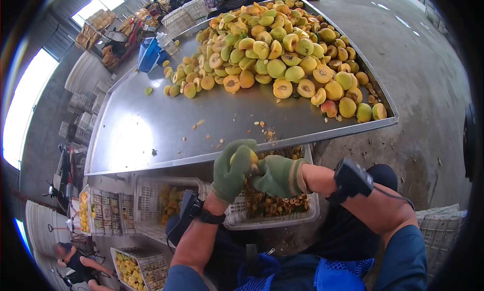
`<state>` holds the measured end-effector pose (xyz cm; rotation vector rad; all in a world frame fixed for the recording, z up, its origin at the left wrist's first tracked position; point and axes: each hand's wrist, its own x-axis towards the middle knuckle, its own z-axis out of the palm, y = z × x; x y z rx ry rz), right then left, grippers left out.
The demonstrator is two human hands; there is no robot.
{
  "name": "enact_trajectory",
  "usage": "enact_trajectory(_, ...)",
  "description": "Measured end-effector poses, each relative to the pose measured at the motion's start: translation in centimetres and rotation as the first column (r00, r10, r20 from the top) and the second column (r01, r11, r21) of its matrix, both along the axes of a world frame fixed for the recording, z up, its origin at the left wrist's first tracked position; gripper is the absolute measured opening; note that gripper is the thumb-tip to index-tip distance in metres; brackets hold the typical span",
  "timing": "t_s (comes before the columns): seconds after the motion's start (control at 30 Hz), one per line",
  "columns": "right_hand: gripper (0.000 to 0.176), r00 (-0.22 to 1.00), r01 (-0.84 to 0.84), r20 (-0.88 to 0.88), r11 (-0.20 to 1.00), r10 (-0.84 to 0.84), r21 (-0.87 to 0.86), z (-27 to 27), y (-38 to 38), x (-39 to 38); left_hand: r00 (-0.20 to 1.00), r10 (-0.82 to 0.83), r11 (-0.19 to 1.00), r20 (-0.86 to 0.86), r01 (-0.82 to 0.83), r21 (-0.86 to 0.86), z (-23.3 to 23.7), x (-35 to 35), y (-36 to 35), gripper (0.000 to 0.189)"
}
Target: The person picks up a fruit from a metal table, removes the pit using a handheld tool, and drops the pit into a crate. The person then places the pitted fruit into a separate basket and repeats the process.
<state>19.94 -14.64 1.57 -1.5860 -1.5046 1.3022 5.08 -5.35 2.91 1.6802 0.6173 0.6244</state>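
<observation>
My left hand [232,170], in a green glove, is wrapped around a yellow peach [252,158], most of which its fingers cover. Close against it, my right hand [279,175] is closed in the same kind of glove; whatever sits in its fingers is hidden. Both hands are just off the front edge of a metal table [166,120]. Beneath them stands a plastic crate [275,222] of brown pits and scraps. A big heap of yellow-green peaches [262,49], many halved, covers the table's far and right side.
A blue container [149,55] and a clear bottle [166,43] stand at the table's far left. Crates with yellow fruit [146,203] [132,272] line the floor at left. Another person [80,263] sits at lower left. Stacked crates [439,230] stand at right.
</observation>
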Motion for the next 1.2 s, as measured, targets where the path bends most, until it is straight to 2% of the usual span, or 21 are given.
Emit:
enact_trajectory(0.03,0.017,0.989,-0.035,-0.145,0.996,0.022,-0.084,0.0,0.2,0.4,1.000,0.008,0.998,0.014,-0.009,0.056,-0.2,-0.1,0.0,0.036)
enact_trajectory(0.1,0.017,0.983,-0.074,-0.174,0.994,0.059,-0.081,-0.4,0.2,0.6,1.000,-0.007,0.983,0.023,0.003,0.186,-0.8,-0.2,0.2,0.037)
enact_trajectory(0.13,0.017,0.996,-0.074,-0.055,0.997,0.074,0.001,-0.6,0.1,0.6,0.999,-0.032,0.966,0.015,0.027,0.258,-1.0,-0.2,0.5,0.038)
enact_trajectory(0.17,0.018,0.995,-0.085,0.066,0.993,0.080,0.082,-0.8,0.1,0.5,0.999,-0.051,0.976,-0.014,0.053,0.213,-1.0,-0.2,0.7,0.039)
enact_trajectory(0.2,0.018,0.989,-0.068,0.131,0.997,0.062,0.039,-0.8,0.0,0.4,0.997,-0.071,0.983,-0.044,0.077,0.168,-0.8,-0.1,0.9,0.041)
enact_trajectory(0.27,0.016,0.965,-0.030,0.261,0.999,0.040,-0.041,-0.3,0.0,0.1,0.984,-0.122,0.982,-0.131,0.100,-0.162,0.3,0.2,1.4,0.045)
enact_trajectory(0.37,0.016,0.999,0.027,0.041,1.000,-0.026,-0.006,0.2,-0.1,0.4,0.985,-0.166,0.970,0.047,0.171,-0.170,0.0,0.0,1.4,0.052)
enact_trajectory(0.43,0.024,0.986,0.018,-0.168,0.996,-0.003,0.089,-4.3,1.1,0.3,0.974,-0.108,0.952,0.199,0.159,-0.261,-1.2,0.3,1.0,0.055)
enact_trajectory(0.47,0.024,0.972,0.020,-0.235,0.996,0.001,0.088,-4.6,1.1,0.2,0.961,-0.072,0.938,0.268,0.157,-0.310,-1.8,0.3,0.9,0.056)
enact_trajectory(0.5,0.025,0.954,0.021,-0.301,0.996,0.005,0.085,-4.8,1.1,0.1,0.969,-0.066,0.938,0.238,0.142,-0.316,-2.1,0.1,1.0,0.052)
enact_trajectory(0.57,0.020,0.936,0.016,-0.352,1.000,-0.020,-0.014,0.1,-0.4,0.2,0.983,-0.051,0.937,0.179,0.109,-0.331,-2.4,-0.2,1.1,0.043)
enact_trajectory(0.67,0.020,0.884,-0.131,-0.461,0.910,-0.072,-0.393,3.1,-0.4,1.0,0.993,-0.015,0.995,0.121,0.027,-0.100,-1.8,-0.5,0.6,0.042)
enact_trajectory(0.77,0.021,0.820,-0.159,-0.571,0.941,-0.043,-0.300,2.0,-0.4,1.0,0.997,-0.006,0.984,0.077,-0.008,0.175,-2.4,-0.7,1.2,0.049)
enact_trajectory(0.87,0.023,0.734,-0.265,-0.677,0.895,-0.054,-0.359,3.5,-0.8,1.7,0.987,-0.014,0.994,0.160,-0.004,0.109,-2.5,-0.8,1.0,0.049)
enact_trajectory(0.97,0.025,0.661,-0.308,-0.742,0.863,-0.109,-0.401,2.9,-0.6,1.7,0.971,-0.032,0.991,0.236,0.000,0.136,-3.2,-0.8,1.0,0.048)
enact_trajectory(1.07,0.022,0.495,-0.462,-0.864,0.816,-0.090,-0.349,1.7,-0.2,2.0,0.954,0.003,0.994,0.301,-0.036,0.105,-3.5,-0.5,0.5,0.051)
enact_trajectory(1.17,0.023,0.375,-0.526,-0.925,0.809,-0.059,-0.264,0.5,-0.1,2.0,0.952,0.002,0.968,0.307,-0.079,0.238,-4.1,-0.5,0.4,0.052)
enact_trajectory(1.2,0.023,0.413,-0.498,-0.908,0.818,-0.067,-0.287,0.7,-0.2,1.9,0.953,-0.002,0.992,0.304,-0.037,0.124,-3.9,-0.6,0.3,0.055)
